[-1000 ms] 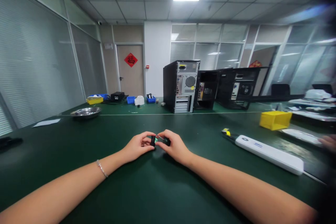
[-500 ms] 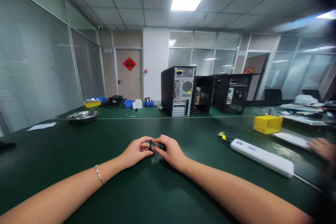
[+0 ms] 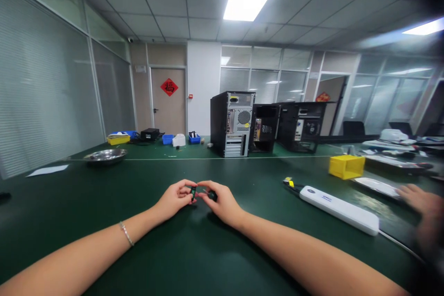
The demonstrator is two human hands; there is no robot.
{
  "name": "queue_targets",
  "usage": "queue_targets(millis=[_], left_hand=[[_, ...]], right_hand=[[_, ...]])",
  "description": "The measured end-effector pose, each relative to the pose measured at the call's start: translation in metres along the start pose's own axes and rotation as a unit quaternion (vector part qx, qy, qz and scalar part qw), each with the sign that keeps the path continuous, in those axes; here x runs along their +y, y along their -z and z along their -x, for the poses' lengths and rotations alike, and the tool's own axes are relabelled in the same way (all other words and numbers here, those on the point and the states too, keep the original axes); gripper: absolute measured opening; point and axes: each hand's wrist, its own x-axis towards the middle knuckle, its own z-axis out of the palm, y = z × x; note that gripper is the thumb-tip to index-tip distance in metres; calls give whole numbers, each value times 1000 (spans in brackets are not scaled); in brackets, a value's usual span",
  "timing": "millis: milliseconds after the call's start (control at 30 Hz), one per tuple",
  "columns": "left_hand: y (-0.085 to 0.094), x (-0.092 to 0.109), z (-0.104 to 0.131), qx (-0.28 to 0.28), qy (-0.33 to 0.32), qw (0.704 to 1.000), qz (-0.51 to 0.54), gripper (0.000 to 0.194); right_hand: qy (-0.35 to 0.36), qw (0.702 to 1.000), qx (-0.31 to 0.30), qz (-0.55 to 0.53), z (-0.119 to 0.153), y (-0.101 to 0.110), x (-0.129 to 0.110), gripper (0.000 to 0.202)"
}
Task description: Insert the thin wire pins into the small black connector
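Note:
Between thumb and fingers, my left hand (image 3: 176, 199) pinches a small dark piece with some green on it (image 3: 193, 193), held upright just above the green table (image 3: 156, 259). My right hand (image 3: 222, 202) is closed on a small dark object with a rounded end (image 3: 212, 195), possibly a screwdriver, partly hidden by the fingers. The fingertips of both hands almost meet at the small piece. What lies between them is too small to make out clearly.
A white power strip (image 3: 340, 209) lies to the right, near a yellow bin (image 3: 347, 167) and another person's hand (image 3: 418, 199) by a light tray (image 3: 377, 188). Computer cases (image 3: 233, 125) stand farther back. A metal dish (image 3: 107, 157) sits at the left.
The small piece in my left hand has turned to show more of its face, and my right fingers have shifted on the dark object. The view has moved slightly.

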Motion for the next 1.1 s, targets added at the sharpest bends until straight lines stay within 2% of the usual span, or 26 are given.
queue_targets(millis=[100, 300, 467, 733, 1100], left_hand=[[1, -1, 0, 23, 7, 1000, -17, 38], [2, 1, 1, 52, 4, 997, -51, 34], [4, 1, 0, 74, 10, 995, -66, 36], [2, 5, 0, 76, 23, 996, -28, 37], [9, 0, -2, 85, -13, 993, -79, 43]], right_hand=[[-53, 996, 58, -27, -3, 1, 4, 22], [-93, 989, 104, -48, -7, 5, 9, 28], [-65, 990, 117, -40, -7, 9, 4, 30], [-41, 997, 61, -11, -3, 4, 1, 27], [-18, 1000, -11, 5, -1, 1, 1, 26]])
